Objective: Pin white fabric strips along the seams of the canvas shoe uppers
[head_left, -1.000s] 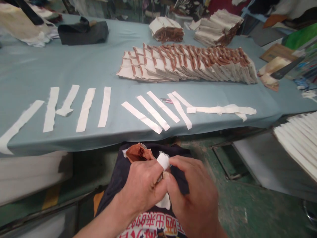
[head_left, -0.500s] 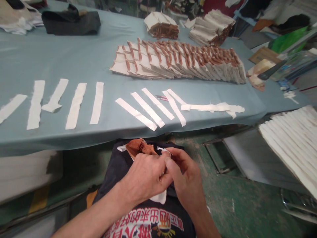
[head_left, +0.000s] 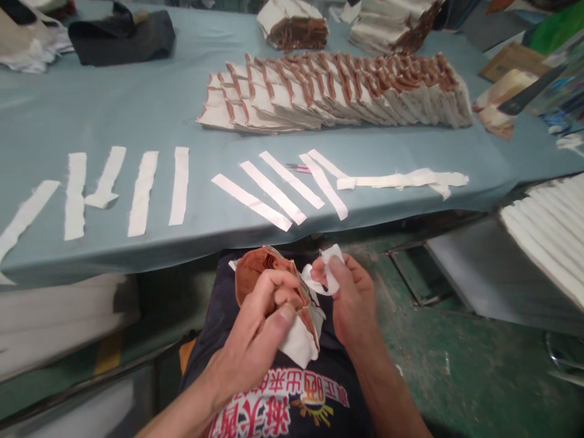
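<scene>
On my lap, over a dark apron [head_left: 219, 347] with printed lettering, lies a brown and white fabric piece [head_left: 255, 274]. My left hand [head_left: 260, 322] is closed on it, thumb pressed against curled fingers. To the right, my right hand [head_left: 353, 292] pinches a white fabric strip [head_left: 332, 267] between thumb and fingers. The strip loops leftward toward the fabric piece; whether it is joined to it I cannot tell. Just beyond my hands, several white strips [head_left: 274, 191] lie slanted on the blue-green table [head_left: 114, 261], near a small pink tool [head_left: 298, 168].
A long overlapping row of brown and white fabric pieces [head_left: 337, 91] lies farther back, with bundles [head_left: 292, 27] behind it. Several wider strips [head_left: 143, 194] are at left, near a folded black cloth [head_left: 121, 36]. A stack of white material [head_left: 547, 237] stands at right.
My hands have moved apart, the right one going right and now showing a white strip in its fingers. More of the brown fabric in my left hand is visible. The view has shifted slightly.
</scene>
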Demonstrator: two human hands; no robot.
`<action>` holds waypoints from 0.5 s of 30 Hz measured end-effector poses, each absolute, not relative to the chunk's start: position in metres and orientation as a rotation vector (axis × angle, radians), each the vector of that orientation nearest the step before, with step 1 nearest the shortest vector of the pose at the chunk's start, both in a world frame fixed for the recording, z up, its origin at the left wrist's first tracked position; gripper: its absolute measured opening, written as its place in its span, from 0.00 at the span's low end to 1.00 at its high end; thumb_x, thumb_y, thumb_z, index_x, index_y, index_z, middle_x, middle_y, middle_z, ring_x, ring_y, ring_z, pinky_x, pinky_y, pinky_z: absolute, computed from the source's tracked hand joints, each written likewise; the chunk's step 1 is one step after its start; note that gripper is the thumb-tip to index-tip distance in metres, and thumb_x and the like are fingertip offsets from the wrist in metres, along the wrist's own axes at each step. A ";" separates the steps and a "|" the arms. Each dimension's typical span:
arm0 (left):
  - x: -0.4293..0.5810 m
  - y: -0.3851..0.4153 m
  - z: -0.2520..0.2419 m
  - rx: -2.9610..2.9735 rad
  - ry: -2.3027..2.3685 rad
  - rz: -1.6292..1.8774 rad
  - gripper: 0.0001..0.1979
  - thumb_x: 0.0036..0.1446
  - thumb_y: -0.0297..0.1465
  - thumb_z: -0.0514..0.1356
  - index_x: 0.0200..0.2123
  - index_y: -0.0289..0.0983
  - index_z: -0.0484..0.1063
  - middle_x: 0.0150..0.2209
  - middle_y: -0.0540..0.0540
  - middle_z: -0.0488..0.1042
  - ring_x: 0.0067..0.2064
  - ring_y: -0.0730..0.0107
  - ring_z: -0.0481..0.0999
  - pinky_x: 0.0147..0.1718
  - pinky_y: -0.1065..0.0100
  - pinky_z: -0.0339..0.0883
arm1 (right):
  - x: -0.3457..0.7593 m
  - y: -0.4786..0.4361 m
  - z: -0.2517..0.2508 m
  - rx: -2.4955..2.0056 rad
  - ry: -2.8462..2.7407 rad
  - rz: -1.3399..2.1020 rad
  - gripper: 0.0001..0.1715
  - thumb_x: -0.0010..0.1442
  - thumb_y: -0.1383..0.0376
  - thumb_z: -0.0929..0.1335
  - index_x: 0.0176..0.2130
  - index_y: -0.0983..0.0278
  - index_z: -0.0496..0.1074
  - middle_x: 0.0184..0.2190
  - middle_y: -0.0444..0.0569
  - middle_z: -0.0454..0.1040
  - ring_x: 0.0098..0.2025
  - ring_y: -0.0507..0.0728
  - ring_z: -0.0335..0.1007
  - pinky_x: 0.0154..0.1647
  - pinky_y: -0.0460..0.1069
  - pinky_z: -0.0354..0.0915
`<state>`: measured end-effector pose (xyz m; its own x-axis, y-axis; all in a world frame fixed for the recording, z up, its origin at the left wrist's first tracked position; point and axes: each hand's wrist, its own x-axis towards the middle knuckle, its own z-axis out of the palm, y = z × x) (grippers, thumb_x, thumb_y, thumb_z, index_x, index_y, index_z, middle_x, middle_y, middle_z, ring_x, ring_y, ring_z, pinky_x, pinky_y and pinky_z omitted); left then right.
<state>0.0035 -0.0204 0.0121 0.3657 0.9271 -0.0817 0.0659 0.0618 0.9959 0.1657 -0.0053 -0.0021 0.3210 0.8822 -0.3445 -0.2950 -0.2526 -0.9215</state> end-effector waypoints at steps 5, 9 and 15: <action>-0.020 -0.045 -0.024 1.172 1.123 0.908 0.17 0.67 0.45 0.55 0.31 0.39 0.63 0.28 0.52 0.63 0.28 0.71 0.61 0.27 0.70 0.57 | 0.154 -0.030 -0.033 -1.405 -0.614 1.395 0.24 0.65 0.47 0.71 0.29 0.63 0.71 0.23 0.41 0.71 0.25 0.51 0.63 0.30 0.46 0.61; -0.031 -0.045 -0.022 1.377 1.164 0.831 0.19 0.69 0.43 0.54 0.30 0.36 0.70 0.26 0.51 0.69 0.26 0.72 0.64 0.27 0.71 0.57 | 0.151 -0.049 -0.032 -1.514 -0.672 1.435 0.26 0.65 0.44 0.69 0.28 0.62 0.69 0.19 0.38 0.64 0.21 0.50 0.57 0.24 0.45 0.57; -0.032 -0.023 0.000 1.508 1.094 0.690 0.16 0.71 0.39 0.56 0.34 0.34 0.74 0.28 0.50 0.73 0.28 0.73 0.67 0.27 0.73 0.60 | 0.159 -0.067 0.009 -1.570 -1.114 1.305 0.24 0.68 0.51 0.68 0.26 0.63 0.73 0.18 0.40 0.65 0.21 0.50 0.58 0.21 0.45 0.55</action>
